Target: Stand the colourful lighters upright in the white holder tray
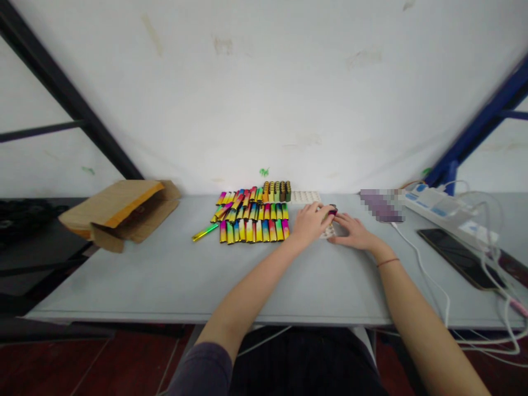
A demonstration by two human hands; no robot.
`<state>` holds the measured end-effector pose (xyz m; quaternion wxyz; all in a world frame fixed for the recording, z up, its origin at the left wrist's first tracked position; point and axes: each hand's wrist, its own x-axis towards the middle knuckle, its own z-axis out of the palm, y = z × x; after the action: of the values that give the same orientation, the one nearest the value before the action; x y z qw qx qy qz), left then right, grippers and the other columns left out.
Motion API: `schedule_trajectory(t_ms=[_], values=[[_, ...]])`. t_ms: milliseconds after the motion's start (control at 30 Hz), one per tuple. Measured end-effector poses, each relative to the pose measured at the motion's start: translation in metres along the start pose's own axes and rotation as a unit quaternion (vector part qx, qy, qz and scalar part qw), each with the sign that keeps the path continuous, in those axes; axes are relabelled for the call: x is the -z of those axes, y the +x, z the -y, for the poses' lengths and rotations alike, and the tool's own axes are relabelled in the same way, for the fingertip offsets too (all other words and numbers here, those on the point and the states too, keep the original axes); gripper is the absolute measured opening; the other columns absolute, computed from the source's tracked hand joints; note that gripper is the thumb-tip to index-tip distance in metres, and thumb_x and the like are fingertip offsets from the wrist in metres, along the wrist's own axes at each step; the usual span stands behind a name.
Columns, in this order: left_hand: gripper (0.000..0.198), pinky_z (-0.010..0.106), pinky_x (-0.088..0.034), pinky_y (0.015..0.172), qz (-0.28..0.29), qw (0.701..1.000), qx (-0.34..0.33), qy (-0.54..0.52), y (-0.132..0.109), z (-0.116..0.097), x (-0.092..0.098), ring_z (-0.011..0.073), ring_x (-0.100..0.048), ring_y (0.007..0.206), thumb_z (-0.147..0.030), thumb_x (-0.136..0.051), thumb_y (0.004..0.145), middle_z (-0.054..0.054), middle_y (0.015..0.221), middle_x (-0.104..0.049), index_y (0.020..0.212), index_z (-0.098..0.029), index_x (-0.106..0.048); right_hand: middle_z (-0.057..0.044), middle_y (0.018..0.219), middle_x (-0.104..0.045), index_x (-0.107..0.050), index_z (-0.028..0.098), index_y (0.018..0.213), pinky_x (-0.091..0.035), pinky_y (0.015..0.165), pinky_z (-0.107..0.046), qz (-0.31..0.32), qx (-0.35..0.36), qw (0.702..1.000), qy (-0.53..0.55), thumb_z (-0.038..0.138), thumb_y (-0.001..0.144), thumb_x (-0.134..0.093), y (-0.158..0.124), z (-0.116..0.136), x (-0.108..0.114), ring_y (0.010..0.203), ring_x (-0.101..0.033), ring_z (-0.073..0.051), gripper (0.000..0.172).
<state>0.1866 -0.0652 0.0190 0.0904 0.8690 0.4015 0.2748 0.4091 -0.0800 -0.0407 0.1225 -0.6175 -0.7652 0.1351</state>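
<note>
Several colourful lighters (251, 217) lie in rows and a loose heap on the grey table (165, 280). A few more stand upright in a white tray (305, 196) at the back. My left hand (310, 220) is curled over the tray's near part, fingers bent around a dark lighter (332, 209). My right hand (355, 231) lies beside it, fingers stretched toward the same lighter and touching the tray. One green-yellow lighter (205, 232) lies apart to the left.
An open cardboard box (119, 212) lies on its side at the left. A power strip (437, 206) with white cables, a dark phone (457, 256) and a blurred purple object (381, 204) sit at the right. White wall behind.
</note>
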Motion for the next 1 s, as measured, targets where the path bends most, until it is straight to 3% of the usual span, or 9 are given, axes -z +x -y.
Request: schedule_trajectory(t_ms=[133,200,267,400,500,667,800,933,1000], values=[[0.033,0.037,-0.052,0.107,-0.045,0.999,0.003,-0.003,-0.016,0.027,0.041,0.0248,-0.069,0.117,-0.03,-0.054,0.105,0.01,0.124,-0.074,0.132,-0.022,-0.072,-0.018,0.174,-0.04,-0.048,0.024,0.165,-0.026,0.127,-0.072,0.003,0.009,1.0,0.001,0.072,0.083,-0.07,0.001,-0.001,0.001,0.161,-0.033,-0.048,0.097],[0.031,0.038,-0.053,0.107,-0.07,0.996,0.054,0.01,-0.033,0.056,0.075,0.0253,-0.07,0.114,-0.027,-0.05,0.105,0.011,0.116,-0.077,0.118,-0.02,-0.077,-0.019,0.174,-0.04,-0.048,0.023,0.164,-0.026,0.128,-0.072,0.004,0.006,1.0,0.002,0.073,0.083,-0.07,0.002,-0.001,0.001,0.161,-0.032,-0.048,0.098],[0.031,0.042,-0.054,0.103,-0.079,0.984,0.153,0.055,-0.056,0.093,0.114,0.0286,-0.071,0.111,-0.025,-0.048,0.103,0.013,0.113,-0.078,0.106,-0.019,-0.078,-0.019,0.174,-0.04,-0.048,0.022,0.164,-0.025,0.128,-0.073,0.006,0.0,1.0,0.002,0.073,0.082,-0.069,0.002,0.0,0.002,0.161,-0.031,-0.049,0.099],[0.021,0.053,-0.056,0.097,-0.002,0.913,0.383,0.137,-0.109,0.168,0.176,0.0402,-0.074,0.106,-0.025,-0.057,0.094,0.019,0.1,-0.08,0.089,-0.018,-0.076,-0.021,0.173,-0.039,-0.048,0.018,0.164,-0.024,0.13,-0.07,0.013,-0.008,1.0,-0.006,0.074,0.082,-0.067,0.001,0.0,0.002,0.162,-0.03,-0.047,0.101],[0.016,0.053,-0.055,0.098,0.061,0.89,0.43,0.143,-0.137,0.196,0.188,0.044,-0.074,0.111,-0.032,-0.069,0.089,0.02,0.096,-0.079,0.085,-0.017,-0.074,-0.021,0.172,-0.041,-0.048,0.018,0.163,-0.026,0.129,-0.069,0.007,-0.007,1.0,-0.011,0.074,0.082,-0.067,0.002,-0.003,0.0,0.161,-0.032,-0.047,0.101],[0.018,0.042,-0.054,0.099,0.105,0.887,0.419,0.164,-0.15,0.191,0.174,0.0377,-0.073,0.116,-0.031,-0.064,0.094,0.018,0.11,-0.079,0.098,-0.016,-0.073,-0.018,0.171,-0.045,-0.05,0.023,0.162,-0.029,0.128,-0.069,-0.006,-0.003,1.0,-0.014,0.075,0.081,-0.067,0.003,-0.007,-0.002,0.159,-0.035,-0.048,0.098],[0.031,0.043,-0.054,0.1,0.072,0.89,0.426,0.147,-0.148,0.179,0.18,0.0357,-0.073,0.116,-0.027,-0.063,0.094,0.018,0.12,-0.078,0.122,-0.013,-0.067,-0.017,0.172,-0.044,-0.05,0.024,0.162,-0.028,0.128,-0.071,-0.005,-0.001,1.0,-0.011,0.075,0.082,-0.066,0.002,-0.005,-0.001,0.16,-0.035,-0.047,0.096],[0.031,0.038,-0.057,0.093,0.011,0.935,0.348,-0.075,-0.127,0.155,0.18,0.0309,-0.075,0.103,-0.043,-0.066,0.092,0.01,0.103,-0.079,0.11,-0.019,-0.071,-0.02,0.171,-0.044,-0.05,0.022,0.162,-0.028,0.128,-0.071,-0.007,-0.001,1.0,-0.012,0.074,0.082,-0.066,0.002,-0.006,-0.002,0.16,-0.036,-0.047,0.097],[0.038,0.033,-0.058,0.081,0.007,0.921,0.325,-0.213,-0.108,0.133,0.167,0.025,-0.073,0.087,-0.053,-0.067,0.092,0.005,0.084,-0.073,0.108,-0.019,-0.07,-0.021,0.171,-0.044,-0.05,0.021,0.162,-0.028,0.127,-0.071,-0.008,-0.002,1.0,-0.011,0.074,0.082,-0.067,0.003,-0.007,-0.003,0.16,-0.035,-0.048,0.098]])
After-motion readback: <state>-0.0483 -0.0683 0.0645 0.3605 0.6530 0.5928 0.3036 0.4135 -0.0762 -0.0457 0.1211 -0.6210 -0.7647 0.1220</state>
